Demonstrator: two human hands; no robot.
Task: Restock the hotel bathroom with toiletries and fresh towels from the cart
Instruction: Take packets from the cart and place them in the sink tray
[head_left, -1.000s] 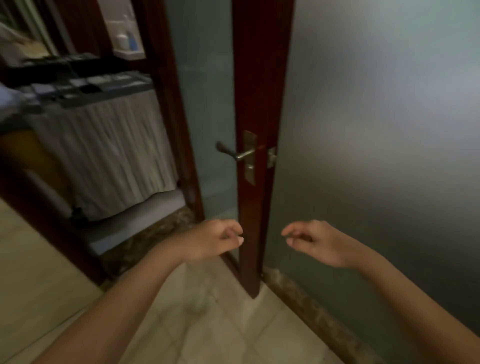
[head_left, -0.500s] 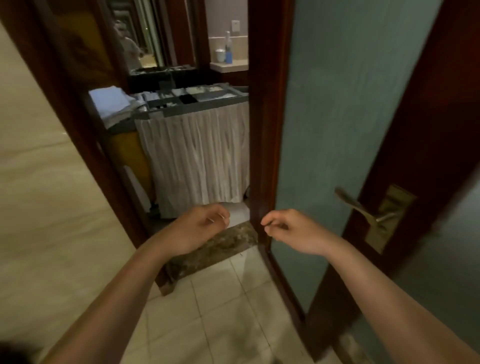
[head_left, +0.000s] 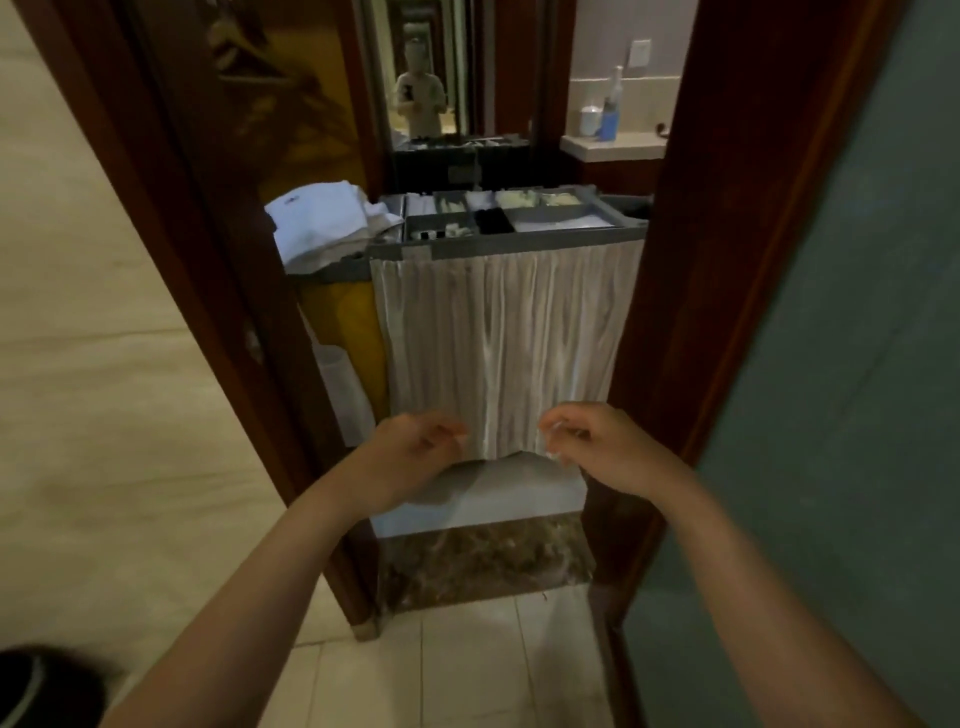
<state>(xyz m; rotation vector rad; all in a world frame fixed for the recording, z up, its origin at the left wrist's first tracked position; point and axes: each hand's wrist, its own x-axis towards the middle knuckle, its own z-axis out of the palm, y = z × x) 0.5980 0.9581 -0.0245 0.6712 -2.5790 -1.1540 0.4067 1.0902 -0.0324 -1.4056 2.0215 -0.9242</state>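
The housekeeping cart (head_left: 519, 245) stands just outside the doorway, its grey top tray split into compartments with small toiletries (head_left: 441, 232). A pleated pale curtain (head_left: 498, 338) hangs down its front. White folded towels (head_left: 327, 223) are piled at the cart's left end, above a yellow bag (head_left: 348, 343). My left hand (head_left: 410, 457) and my right hand (head_left: 597, 447) hover side by side in front of the curtain's lower edge. Both have loosely curled fingers and hold nothing.
A dark wooden door frame (head_left: 208, 260) borders the opening on the left, and the open frosted-glass door (head_left: 857, 364) stands on the right. A brown marble threshold (head_left: 483, 561) crosses the floor. A black bin (head_left: 36, 686) sits bottom left. Bottles (head_left: 608, 117) stand on a far counter.
My view has swung left from the door and its handle to face the cart squarely through the doorway. Both hands keep the same loosely curled pose.
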